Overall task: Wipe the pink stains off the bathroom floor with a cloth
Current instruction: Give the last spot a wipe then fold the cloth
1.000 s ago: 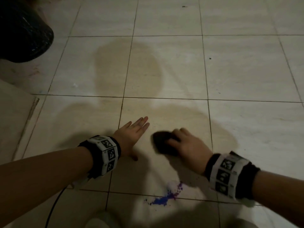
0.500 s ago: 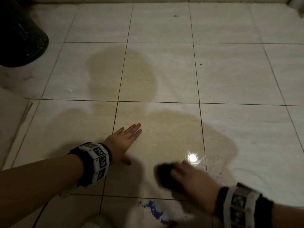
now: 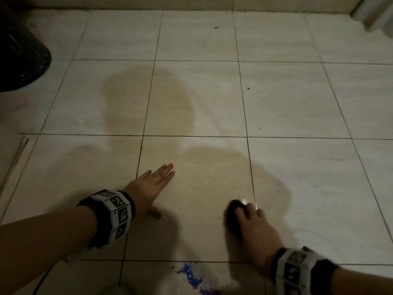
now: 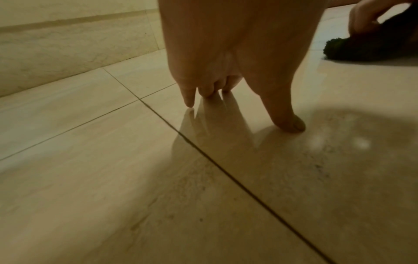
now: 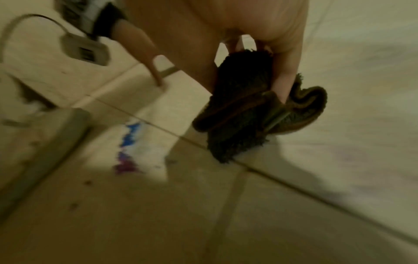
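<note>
The left hand (image 3: 148,188) lies flat on the tiled floor (image 3: 297,103), fingers straight and close together, thumb spread to the side, holding nothing; the left wrist view shows its fingertips (image 4: 291,123) touching the tile just beside a grout line. The right hand (image 3: 253,231) is curled over a dark, shaggy cloth (image 3: 234,211) and presses it onto the floor, a short way to the right of the left hand, with the two hands apart. In the right wrist view the cloth (image 5: 244,110) is bunched and folded, with a brownish hem showing, and the fingers (image 5: 287,71) grip into its folds while its lower edge meets a grout line. A blue and purple-pink stain (image 3: 195,277) sits on the floor near the person's edge of the head view, between the two forearms and nearer than the cloth, not touched by it. Soft shadows of the person fall across the middle tiles. A dark round bin (image 3: 21,52) stands at the far left of the floor, and the base of a wall (image 3: 191,3) runs along the far edge. Each wrist carries a black band with white marker blocks (image 3: 114,213).
</note>
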Action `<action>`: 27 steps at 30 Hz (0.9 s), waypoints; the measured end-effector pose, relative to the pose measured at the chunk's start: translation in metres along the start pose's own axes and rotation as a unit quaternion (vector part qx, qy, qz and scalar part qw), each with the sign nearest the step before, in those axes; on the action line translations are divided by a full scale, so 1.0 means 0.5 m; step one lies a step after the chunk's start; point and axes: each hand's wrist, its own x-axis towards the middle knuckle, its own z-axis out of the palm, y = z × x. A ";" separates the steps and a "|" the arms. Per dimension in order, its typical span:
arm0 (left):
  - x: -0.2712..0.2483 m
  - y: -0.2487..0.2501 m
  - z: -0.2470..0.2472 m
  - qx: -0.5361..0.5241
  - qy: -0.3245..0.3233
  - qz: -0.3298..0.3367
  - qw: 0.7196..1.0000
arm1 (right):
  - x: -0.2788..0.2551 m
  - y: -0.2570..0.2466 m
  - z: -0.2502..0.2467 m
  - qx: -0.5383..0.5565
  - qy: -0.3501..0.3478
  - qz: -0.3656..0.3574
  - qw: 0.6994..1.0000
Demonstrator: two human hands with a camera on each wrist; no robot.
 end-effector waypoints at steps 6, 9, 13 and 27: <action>-0.005 0.001 -0.004 0.000 -0.012 -0.001 1.000 | 0.011 -0.090 -0.010 0.056 -0.023 -0.071 0.996; -0.002 0.002 -0.007 0.001 -0.011 -0.001 1.000 | 0.026 -0.014 -0.051 0.044 0.026 -0.032 0.998; -0.002 0.000 -0.008 0.009 -0.012 0.001 1.000 | 0.006 0.101 -0.061 0.019 0.003 0.097 0.995; -0.010 -0.007 -0.008 0.011 -0.006 -0.001 1.000 | 0.042 -0.175 0.001 0.175 -0.058 -0.007 0.983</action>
